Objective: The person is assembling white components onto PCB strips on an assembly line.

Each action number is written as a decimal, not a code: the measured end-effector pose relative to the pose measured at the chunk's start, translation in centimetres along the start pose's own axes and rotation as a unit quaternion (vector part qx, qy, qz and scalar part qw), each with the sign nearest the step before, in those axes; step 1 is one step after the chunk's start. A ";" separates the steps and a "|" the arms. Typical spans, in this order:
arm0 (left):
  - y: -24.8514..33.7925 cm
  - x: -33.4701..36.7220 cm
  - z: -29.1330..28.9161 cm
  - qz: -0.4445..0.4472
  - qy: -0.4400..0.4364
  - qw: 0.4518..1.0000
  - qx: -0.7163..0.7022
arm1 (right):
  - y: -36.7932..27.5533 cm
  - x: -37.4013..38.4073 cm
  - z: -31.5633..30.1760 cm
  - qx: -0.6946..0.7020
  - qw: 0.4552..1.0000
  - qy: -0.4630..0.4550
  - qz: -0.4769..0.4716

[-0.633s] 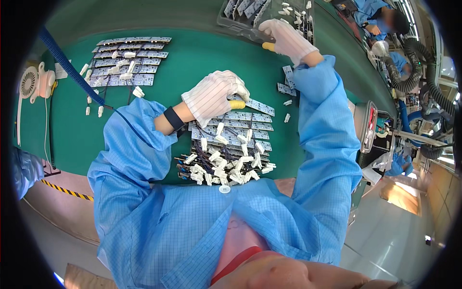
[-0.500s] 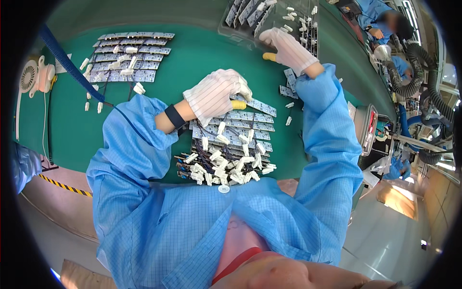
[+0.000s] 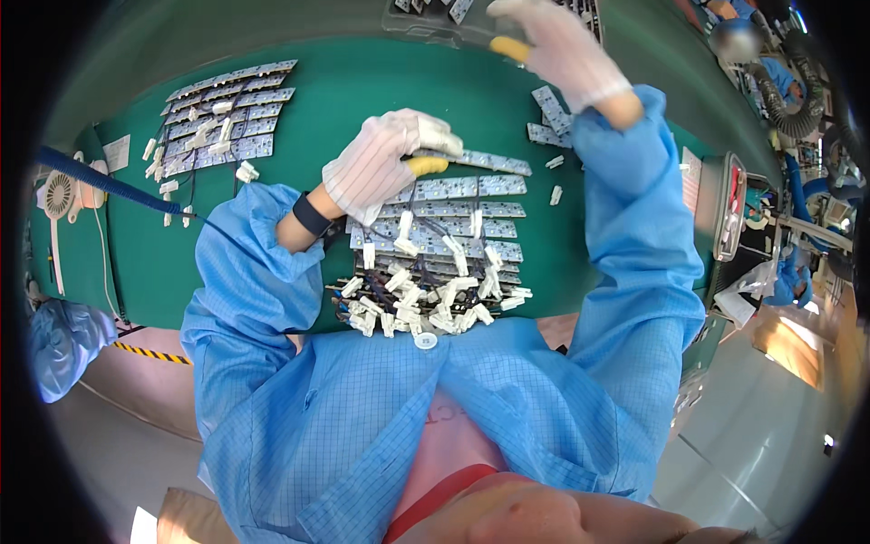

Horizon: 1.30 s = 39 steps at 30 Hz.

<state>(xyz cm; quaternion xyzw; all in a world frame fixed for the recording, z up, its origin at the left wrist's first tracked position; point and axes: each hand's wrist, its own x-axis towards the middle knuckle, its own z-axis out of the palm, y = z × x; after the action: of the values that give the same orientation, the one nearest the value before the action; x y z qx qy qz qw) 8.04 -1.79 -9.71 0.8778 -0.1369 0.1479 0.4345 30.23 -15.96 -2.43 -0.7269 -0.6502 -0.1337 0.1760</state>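
My left hand (image 3: 388, 165), in a striped white glove with a yellow thumb tip, pinches the left end of a narrow circuit board strip (image 3: 494, 163). Below it, similar board strips (image 3: 480, 210) lie in overlapping rows, with dark wires leading to a heap of white connectors (image 3: 435, 304) close to my body. My right hand (image 3: 566, 56), gloved the same way, is stretched out at the far side by the clear plastic tray (image 3: 426, 34). Its thumb stands apart from the fingers, and nothing shows in it. Its fingertips reach the picture's top edge.
A second group of wired strips (image 3: 227, 118) lies on the green mat (image 3: 344, 77) at left. Loose small boards (image 3: 549, 118) are below my right hand. A blue coiled hose (image 3: 118, 186) crosses at left, near a small white fan (image 3: 62, 195). A metal-rimmed bin (image 3: 729, 208) stands at right.
The view has shifted, so the tray sits higher in the picture. My right hand has moved up and slightly right in the picture. My left hand stays on the same strip, which lies flatter.
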 end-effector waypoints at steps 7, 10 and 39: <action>2.4 1.2 -2.5 -0.167 0.078 0.955 -0.234 | -7.8 -6.2 -6.0 0.068 0.985 -0.113 0.109; 6.4 1.6 -4.0 0.070 0.071 0.994 0.046 | -9.4 -7.7 -5.7 0.200 0.945 -0.154 0.207; 8.7 -2.5 -5.6 -0.160 0.171 0.955 -0.180 | -14.3 -8.0 -7.1 0.627 0.670 0.075 0.390</action>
<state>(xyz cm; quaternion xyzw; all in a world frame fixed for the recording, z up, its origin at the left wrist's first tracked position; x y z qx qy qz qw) 1.71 -2.10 -1.13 0.7570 0.0573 0.1971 0.6203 15.36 -24.90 1.72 -0.6204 -0.2229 0.3321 0.6746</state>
